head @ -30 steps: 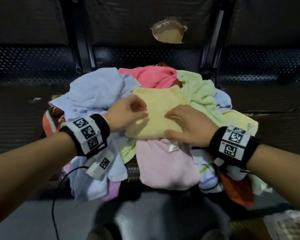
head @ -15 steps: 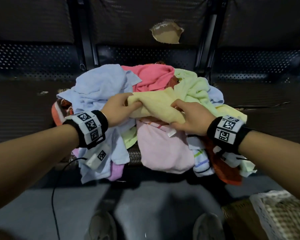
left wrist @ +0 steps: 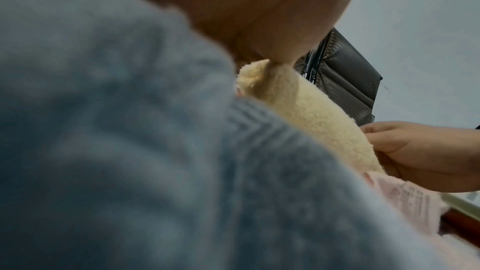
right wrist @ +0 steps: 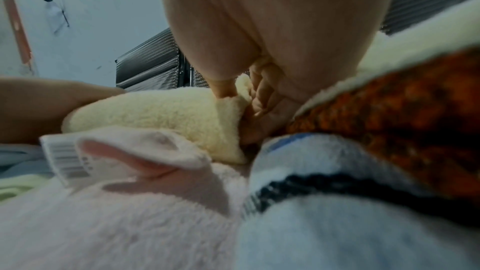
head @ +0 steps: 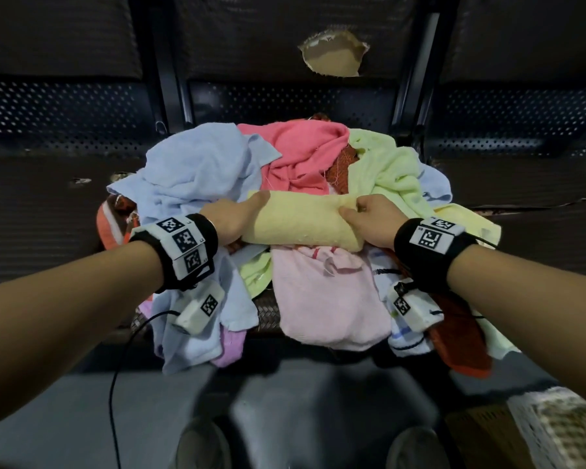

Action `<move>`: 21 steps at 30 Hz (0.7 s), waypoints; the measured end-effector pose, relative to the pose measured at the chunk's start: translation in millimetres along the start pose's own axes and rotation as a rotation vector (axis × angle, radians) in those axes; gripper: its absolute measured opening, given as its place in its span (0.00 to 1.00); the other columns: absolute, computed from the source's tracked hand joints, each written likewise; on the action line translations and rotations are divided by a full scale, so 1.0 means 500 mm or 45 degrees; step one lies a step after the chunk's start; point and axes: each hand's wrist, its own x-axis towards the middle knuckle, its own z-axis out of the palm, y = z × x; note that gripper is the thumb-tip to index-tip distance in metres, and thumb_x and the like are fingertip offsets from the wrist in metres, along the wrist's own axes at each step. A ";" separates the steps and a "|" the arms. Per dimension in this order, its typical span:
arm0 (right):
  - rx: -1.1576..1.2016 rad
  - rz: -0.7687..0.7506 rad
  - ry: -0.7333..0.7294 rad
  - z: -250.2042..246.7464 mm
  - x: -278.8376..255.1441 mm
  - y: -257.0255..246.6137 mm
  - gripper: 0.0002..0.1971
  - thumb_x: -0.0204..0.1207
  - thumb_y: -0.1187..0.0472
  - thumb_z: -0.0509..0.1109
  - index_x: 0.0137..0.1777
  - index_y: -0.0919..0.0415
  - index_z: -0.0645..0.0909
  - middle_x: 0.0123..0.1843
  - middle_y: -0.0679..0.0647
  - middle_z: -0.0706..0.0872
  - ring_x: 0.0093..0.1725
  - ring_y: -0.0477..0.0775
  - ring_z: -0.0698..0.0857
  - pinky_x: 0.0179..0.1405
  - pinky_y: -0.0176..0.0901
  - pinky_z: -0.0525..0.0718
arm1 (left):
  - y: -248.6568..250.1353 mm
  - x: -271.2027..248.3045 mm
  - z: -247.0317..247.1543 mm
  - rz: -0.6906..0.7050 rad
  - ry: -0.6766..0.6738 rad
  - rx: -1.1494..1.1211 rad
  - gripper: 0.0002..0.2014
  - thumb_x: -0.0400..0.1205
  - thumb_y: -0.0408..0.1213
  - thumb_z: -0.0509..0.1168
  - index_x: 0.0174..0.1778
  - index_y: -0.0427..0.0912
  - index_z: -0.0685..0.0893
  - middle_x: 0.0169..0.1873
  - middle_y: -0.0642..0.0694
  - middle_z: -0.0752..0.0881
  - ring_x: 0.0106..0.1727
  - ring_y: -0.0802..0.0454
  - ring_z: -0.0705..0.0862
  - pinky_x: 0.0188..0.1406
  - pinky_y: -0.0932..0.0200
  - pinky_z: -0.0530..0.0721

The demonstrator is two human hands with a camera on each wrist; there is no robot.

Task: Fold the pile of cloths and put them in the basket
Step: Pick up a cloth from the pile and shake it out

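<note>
A folded pale yellow cloth [head: 301, 221] lies across the top of a heap of cloths [head: 322, 296] on a dark bench seat. My left hand [head: 241, 214] grips its left end, thumb laid over the top edge. My right hand [head: 366, 214] pinches its right end. The right wrist view shows my thumb and curled fingers [right wrist: 259, 93] closed on the yellow cloth [right wrist: 166, 116]. In the left wrist view the yellow cloth [left wrist: 298, 108] runs from my left hand [left wrist: 265, 24] to the right hand [left wrist: 415, 151]. A woven basket [head: 562, 431] stands on the floor at the lower right.
The heap holds a light blue cloth [head: 200, 160], a coral cloth [head: 305, 154], a lime green cloth [head: 386, 167], a pink cloth [head: 325, 299] and an orange cloth [head: 460, 336]. The torn backrest [head: 332, 55] rises behind. My shoes [head: 200, 445] are on the grey floor.
The yellow cloth lay flat under both hands a second ago. Both hands gathered it, and it is now a folded strip held at each end. The view tilted down, showing more of the basket.
</note>
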 end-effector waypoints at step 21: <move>0.579 -0.267 0.517 -0.184 -0.161 0.002 0.26 0.72 0.55 0.76 0.69 0.54 0.76 0.59 0.49 0.88 0.61 0.55 0.87 0.60 0.44 0.84 | 0.301 -0.214 0.049 0.734 -0.481 -0.797 0.06 0.84 0.42 0.65 0.49 0.43 0.80 0.38 0.47 0.83 0.35 0.55 0.80 0.28 0.67 0.76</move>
